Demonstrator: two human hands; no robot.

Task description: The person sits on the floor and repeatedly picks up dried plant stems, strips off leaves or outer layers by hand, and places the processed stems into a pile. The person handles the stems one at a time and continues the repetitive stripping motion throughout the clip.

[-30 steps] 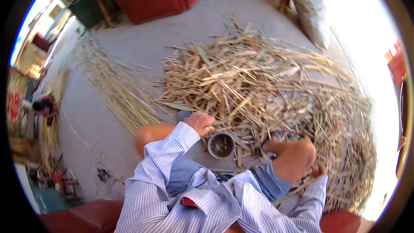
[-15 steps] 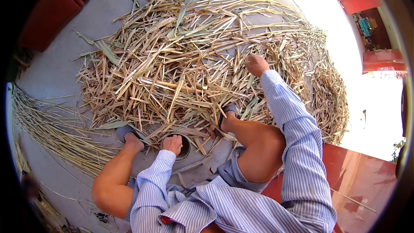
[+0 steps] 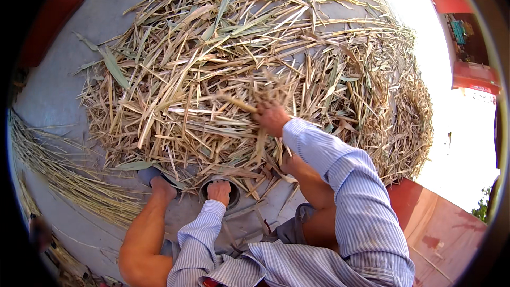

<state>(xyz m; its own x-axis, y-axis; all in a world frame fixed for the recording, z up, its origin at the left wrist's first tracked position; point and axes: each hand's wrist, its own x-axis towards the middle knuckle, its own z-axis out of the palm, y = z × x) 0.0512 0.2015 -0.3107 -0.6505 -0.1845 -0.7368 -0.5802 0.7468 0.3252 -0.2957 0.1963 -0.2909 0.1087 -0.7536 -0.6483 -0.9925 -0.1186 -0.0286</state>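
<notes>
A wide heap of dry stalks and leaves (image 3: 180,74) covers the ground before me. Low over its near part, my right hand (image 3: 272,119) is closed round a thick dry stalk (image 3: 238,102), which points left. Hand, stalk and some leafy bits beside them are smeared by motion. Close to my body, between my feet, stands a round grey container (image 3: 235,197) with a dark inside. My left hand (image 3: 218,192) is at its mouth with the fingers curled down; whatever they grip is hidden.
A bundle of long thin stalks (image 3: 79,180) lies at the left. My left foot, in a dark shoe (image 3: 149,175), touches the heap's near edge. Red boxy furniture (image 3: 53,16) stands far left, and a red surface (image 3: 441,228) is at the near right.
My right hand has come nearer and to the left, now with a stalk in it. My left hand has dipped lower at the container's mouth. The whole view has shifted slightly.
</notes>
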